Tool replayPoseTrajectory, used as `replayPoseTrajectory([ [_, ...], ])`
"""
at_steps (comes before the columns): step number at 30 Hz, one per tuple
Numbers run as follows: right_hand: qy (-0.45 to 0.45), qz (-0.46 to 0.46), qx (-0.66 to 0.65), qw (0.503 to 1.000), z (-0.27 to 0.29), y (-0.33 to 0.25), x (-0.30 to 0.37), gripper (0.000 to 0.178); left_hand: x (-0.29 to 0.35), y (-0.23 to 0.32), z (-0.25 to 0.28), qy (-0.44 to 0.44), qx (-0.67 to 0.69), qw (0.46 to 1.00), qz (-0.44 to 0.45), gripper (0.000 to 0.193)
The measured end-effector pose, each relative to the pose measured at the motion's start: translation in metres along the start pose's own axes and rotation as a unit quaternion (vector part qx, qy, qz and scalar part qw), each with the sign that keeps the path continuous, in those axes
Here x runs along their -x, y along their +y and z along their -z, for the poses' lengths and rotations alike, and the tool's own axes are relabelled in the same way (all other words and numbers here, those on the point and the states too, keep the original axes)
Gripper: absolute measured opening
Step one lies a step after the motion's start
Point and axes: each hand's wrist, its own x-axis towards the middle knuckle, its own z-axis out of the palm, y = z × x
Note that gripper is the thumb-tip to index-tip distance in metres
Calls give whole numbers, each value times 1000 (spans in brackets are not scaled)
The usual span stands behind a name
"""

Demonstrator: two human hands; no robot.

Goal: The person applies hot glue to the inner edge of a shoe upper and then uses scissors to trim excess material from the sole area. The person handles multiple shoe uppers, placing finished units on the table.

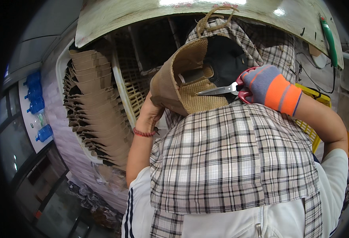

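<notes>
My right hand [263, 85], in a grey and orange knit glove, is closed around the red handles of a pair of scissors [218, 90]. Their silver blades point left, over the ribbed tan inside of a sewn piece [168, 81]. This piece is curved open like a cuff, brown outside, with a black part at its far right; its exact kind I cannot tell. My bare left hand [152, 108], with a red bracelet at the wrist, grips its lower left side. Most of those fingers are hidden behind the material. Plaid cloth lies beneath on my lap.
At left, a white crate [65, 65] holds a long stack of similar brown pieces [97, 107]. A cream slatted basket [123, 85] stands beside it. The worktable [142, 18] edges the far side, with a green-handled tool [329, 41] at its right. A yellow crate [311, 135] is near my right arm.
</notes>
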Motion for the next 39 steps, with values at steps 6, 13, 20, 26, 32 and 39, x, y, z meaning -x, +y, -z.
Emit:
replayPoseTrajectory([
  [6,143,-16,10,989,11,-10,-13,27,-7,-9,14,-45,47,996,56,46],
  [13,144,26,47,988,4,-23,-40,28,-11,-8,10,-42,97,991,83,37],
  [20,93,15,61,994,-2,-22,-47,29,-12,-9,14,-59,78,992,81,37],
  [26,22,-72,-13,997,8,16,-30,50,-5,-3,3,-64,67,993,68,40],
  [32,-39,-20,-20,999,16,13,-38,86,-1,-3,-5,-56,68,995,50,44],
  [39,-113,-10,-30,993,22,-11,-57,83,-1,-9,0,-46,75,995,48,47],
])
